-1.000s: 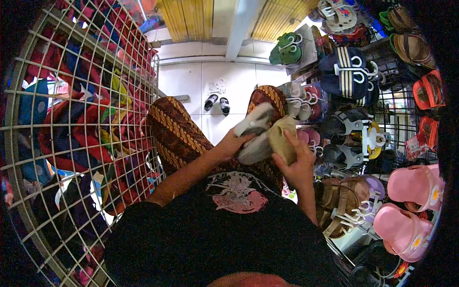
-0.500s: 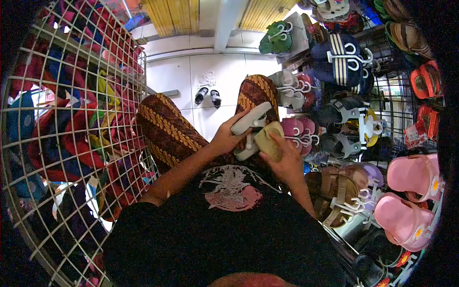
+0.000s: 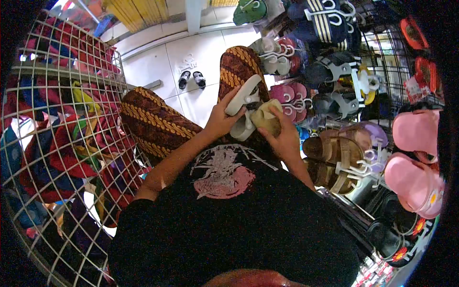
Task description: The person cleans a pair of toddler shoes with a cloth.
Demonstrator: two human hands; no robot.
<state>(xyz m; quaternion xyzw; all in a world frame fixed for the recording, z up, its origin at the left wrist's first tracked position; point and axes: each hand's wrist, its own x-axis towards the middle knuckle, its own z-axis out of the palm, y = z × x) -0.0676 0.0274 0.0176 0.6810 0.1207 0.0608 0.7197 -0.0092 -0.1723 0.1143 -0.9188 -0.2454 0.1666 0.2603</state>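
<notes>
Above my lap, my left hand (image 3: pixel 221 118) is closed around the edge of a pale grey sandal (image 3: pixel 245 95). A second pale grey sandal (image 3: pixel 241 126) hangs just below it, close against the first. My right hand (image 3: pixel 283 136) grips a folded yellowish cloth (image 3: pixel 267 116), thumb and fingers pressed into it. The cloth lies against the right side of the sandals and hides part of them. Dark straps or a dark inner part show between the two sandals.
A wire mesh basket (image 3: pixel 62 143) full of colourful footwear rises on my left. To my right, racks hold hanging footwear, including brown sandals (image 3: pixel 330 153) and pink clogs (image 3: pixel 413 179). A pair of small black-and-white sandals (image 3: pixel 192 80) lies on the tiled floor (image 3: pixel 148 67).
The view has shifted, so the floor and racks sit higher in it. The cloth in my right hand has changed shape and looks more bunched against the sandals. Both hands keep their holds.
</notes>
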